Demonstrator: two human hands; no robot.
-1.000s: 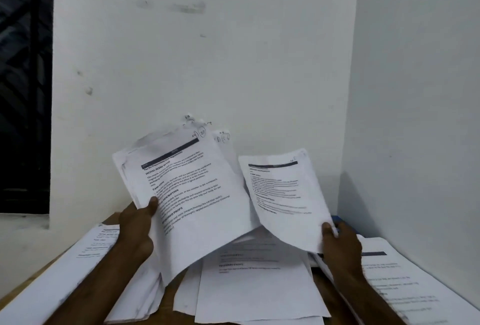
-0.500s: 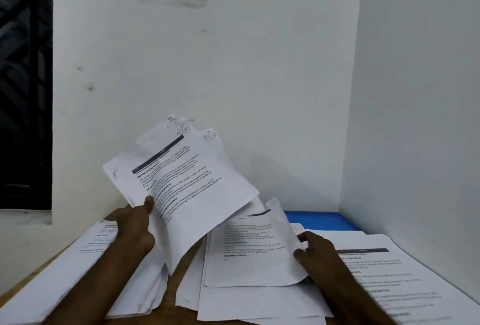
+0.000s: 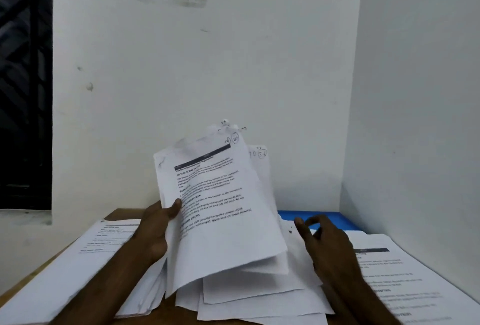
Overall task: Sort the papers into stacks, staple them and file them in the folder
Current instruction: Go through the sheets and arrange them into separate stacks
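Currently in hand: sorting, judging by the loose sheets not yet squared up; stapling and filing seemingly not yet begun.
left hand (image 3: 153, 231): gripping the held sheaf (image 3: 215, 210) upright above the worktop (image 3: 122, 214), pinching its left edge with the thumb on the printed face, the other fingers hidden behind the paper.
right hand (image 3: 327, 246): hovering low just beside the sheaf, over the middle pile (image 3: 259, 296); fingers (image 3: 320, 220) loosely curled and apart, clamping nothing; touching the paper below or not, impossible to tell.
held sheaf: several sheets, fanning apart at the top corners, tilting to the right, sagging at the bottom towards the middle pile.
middle pile: lying askew between the 2 hands, edges not lining up.
left stack (image 3: 78, 259): lying flat at the left of the worktop, printed side up.
right stack (image 3: 405, 275): lying flat at the right, near the side wall.
folder (image 3: 330, 217): blue, lying flat at the back by the wall corner, partly covered by papers.
stapler: not showing anywhere.
next move, as a judgement: probably peeling 1 sheet off the sheaf with the free hand, reading its heading, then dropping it on the matching stack.
risk, as a judgement: letting the fanned sheets slip while holding them with only 1 hand.
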